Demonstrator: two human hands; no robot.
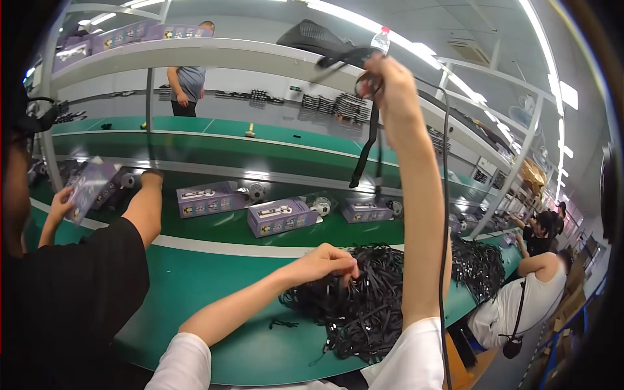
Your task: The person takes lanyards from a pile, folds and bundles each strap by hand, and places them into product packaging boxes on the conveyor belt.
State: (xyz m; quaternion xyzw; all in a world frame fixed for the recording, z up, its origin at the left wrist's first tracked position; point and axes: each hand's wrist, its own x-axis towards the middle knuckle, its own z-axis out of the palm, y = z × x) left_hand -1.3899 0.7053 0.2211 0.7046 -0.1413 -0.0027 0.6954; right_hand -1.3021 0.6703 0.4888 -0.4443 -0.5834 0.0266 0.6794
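Observation:
A large tangled heap of black straps (370, 305) lies on the green table. At its upper left edge is my left hand (325, 263), with fingers pressed together; whether a strap is between them is hidden. My right hand (383, 81) is raised high, near the shelf's edge, closed around black straps (369, 146) that hang down over the boxes. The raised hand is somewhat blurred. Beyond the heap, purple boxes with small ball-like items stand in a row: one box (283, 218) at the middle, another box (211, 200) to its left, and a third box (367, 211) to its right.
A co-worker in black (78, 286) at the left holds a purple box (94, 188). Another black strap heap (478, 266) lies at right, near a co-worker in white (526, 299). An overhead shelf (240, 55) carries a bottle (381, 40). A black cable hangs beside my right arm.

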